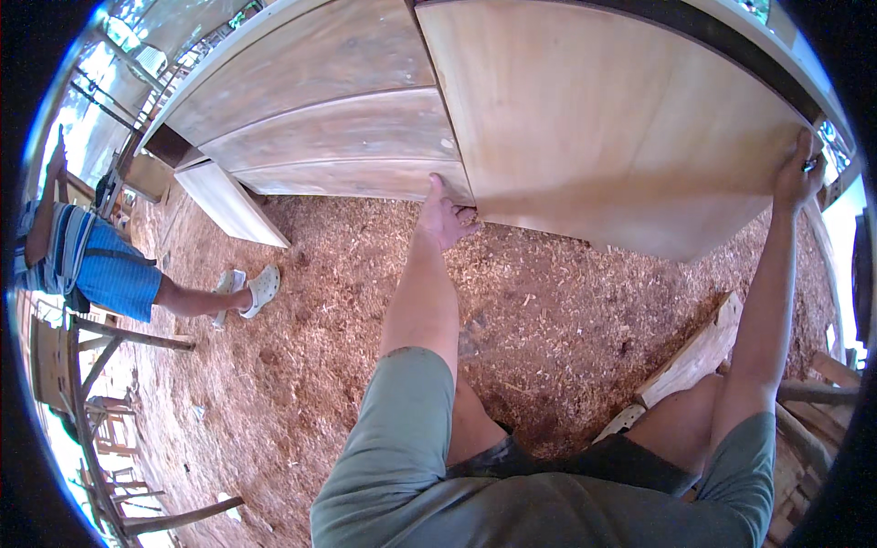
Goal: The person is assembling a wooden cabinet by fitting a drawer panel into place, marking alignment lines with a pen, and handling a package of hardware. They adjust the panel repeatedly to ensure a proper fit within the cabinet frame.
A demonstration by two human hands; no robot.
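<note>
Head view puts my left hand (446, 216) just above centre, toward twelve o'clock: its thumb lies on the lower edge of a banded wooden section (320, 128), its fingers curl near the seam, and I cannot tell whether they grip. My right hand (798, 178), between two and three o'clock, is closed around the right edge of a smooth pale panel (612, 119). That panel fills one to two o'clock, its lower edge above the ground (539, 320), which is strewn with wood shavings; the banded section adjoins it at eleven. Farther out, I see a small tilted board (228, 203) toward ten o'clock, a co-worker in blue shorts (114, 274) at nine, a rough pole frame (137, 334) toward eight, and a split timber (699, 352) toward four, near my leg.
</note>
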